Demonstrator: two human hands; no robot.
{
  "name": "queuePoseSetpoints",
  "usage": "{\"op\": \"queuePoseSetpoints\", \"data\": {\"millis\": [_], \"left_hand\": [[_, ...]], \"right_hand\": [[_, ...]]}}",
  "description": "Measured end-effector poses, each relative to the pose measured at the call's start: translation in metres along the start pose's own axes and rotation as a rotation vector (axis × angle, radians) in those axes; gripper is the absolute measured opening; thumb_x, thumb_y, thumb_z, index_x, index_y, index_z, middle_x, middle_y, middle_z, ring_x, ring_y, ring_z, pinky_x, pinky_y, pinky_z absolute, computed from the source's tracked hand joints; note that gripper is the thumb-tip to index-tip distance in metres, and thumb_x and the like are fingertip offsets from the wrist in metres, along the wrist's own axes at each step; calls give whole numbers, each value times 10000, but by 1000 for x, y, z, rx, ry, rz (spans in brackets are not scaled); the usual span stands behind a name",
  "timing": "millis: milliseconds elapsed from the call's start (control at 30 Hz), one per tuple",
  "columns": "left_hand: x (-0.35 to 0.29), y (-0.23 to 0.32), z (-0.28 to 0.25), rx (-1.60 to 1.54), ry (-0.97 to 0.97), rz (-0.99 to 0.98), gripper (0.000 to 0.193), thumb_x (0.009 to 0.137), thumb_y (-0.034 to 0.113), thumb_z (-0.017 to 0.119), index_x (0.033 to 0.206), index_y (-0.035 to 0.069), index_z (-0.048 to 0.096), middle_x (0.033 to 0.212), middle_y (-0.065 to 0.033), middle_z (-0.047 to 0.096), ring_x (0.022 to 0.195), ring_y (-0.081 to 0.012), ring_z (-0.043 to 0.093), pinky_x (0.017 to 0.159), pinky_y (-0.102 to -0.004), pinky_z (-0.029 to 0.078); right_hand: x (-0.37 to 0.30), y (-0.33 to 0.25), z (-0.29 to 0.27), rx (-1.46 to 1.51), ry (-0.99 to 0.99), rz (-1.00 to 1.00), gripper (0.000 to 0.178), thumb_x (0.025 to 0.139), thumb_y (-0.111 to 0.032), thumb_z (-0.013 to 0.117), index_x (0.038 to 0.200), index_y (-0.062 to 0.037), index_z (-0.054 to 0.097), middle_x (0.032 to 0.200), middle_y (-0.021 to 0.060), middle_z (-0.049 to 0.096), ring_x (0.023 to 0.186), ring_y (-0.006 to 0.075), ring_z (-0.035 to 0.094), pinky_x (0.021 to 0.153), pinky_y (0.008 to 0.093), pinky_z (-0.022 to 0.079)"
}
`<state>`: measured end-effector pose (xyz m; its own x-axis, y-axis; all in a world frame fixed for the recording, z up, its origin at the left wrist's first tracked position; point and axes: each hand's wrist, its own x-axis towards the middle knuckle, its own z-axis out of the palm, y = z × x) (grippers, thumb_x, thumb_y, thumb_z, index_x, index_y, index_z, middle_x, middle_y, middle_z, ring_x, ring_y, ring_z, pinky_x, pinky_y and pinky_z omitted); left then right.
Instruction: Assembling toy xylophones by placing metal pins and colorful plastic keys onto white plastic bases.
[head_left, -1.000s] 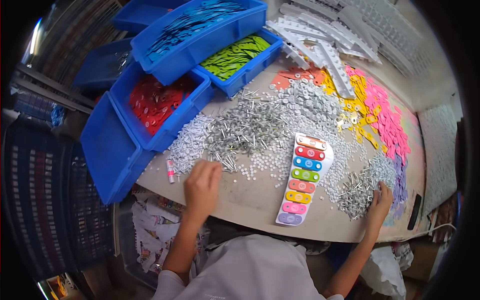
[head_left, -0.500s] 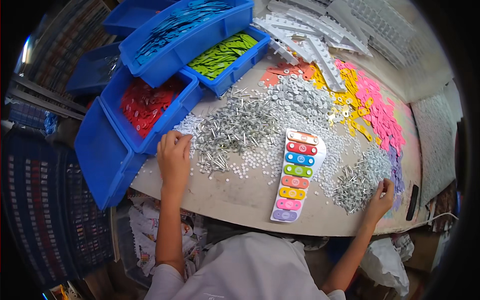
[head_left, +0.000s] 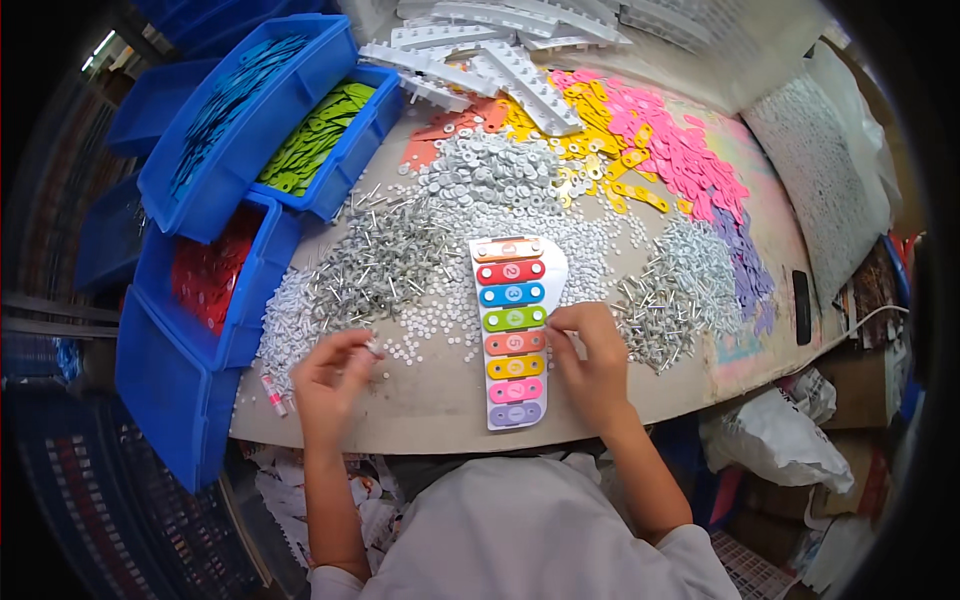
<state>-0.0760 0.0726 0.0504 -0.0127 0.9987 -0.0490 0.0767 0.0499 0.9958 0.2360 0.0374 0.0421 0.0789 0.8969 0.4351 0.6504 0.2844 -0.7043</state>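
Observation:
A toy xylophone (head_left: 515,366) with a white base and a row of coloured bars lies on the table in front of me. White round caps sit on the ends of its upper bars, while the lower bars show bare holes. My left hand (head_left: 332,385) is just left of it, thumb and fingers pinched round a small whitish piece (head_left: 374,347) too small to name. At the xylophone's right edge, beside the green and salmon bars, my right hand (head_left: 596,368) has its fingertips closed together. Whatever they hold, if anything, is hidden.
Metal pins (head_left: 375,255), grey washers (head_left: 490,170) and a second pin pile (head_left: 660,310) cover the table. Yellow (head_left: 595,130), pink (head_left: 670,145) and purple bars (head_left: 745,260) lie farther right. Blue bins (head_left: 200,330) stand left; white plastic bases (head_left: 530,85) are stacked behind.
The view has shifted to the right. My left hand has come away from the white pieces by the bins, and my right hand has moved from the right-hand pin pile to the xylophone.

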Motion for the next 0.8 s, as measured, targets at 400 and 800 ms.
{"op": "queuePoseSetpoints", "data": {"millis": [400,800], "left_hand": [[7,0,76,-313,-394,-339,142,971,-3,695,1103,-50,712,855,-109,754,698,-103,687,553,-208,525],[17,-19,89,-275,-482,-459,145,1002,73,711,1095,-36,690,822,-85,743,649,-70,643,532,-192,484]], "right_hand": [[3,2,10,10,-3,16,187,813,49,764,939,-29,650,934,105,664,907,317,622,791,418,511],[-11,8,13,-29,25,-64,178,863,-52,812,955,-39,660,857,78,665,839,232,658,702,353,516]]}}
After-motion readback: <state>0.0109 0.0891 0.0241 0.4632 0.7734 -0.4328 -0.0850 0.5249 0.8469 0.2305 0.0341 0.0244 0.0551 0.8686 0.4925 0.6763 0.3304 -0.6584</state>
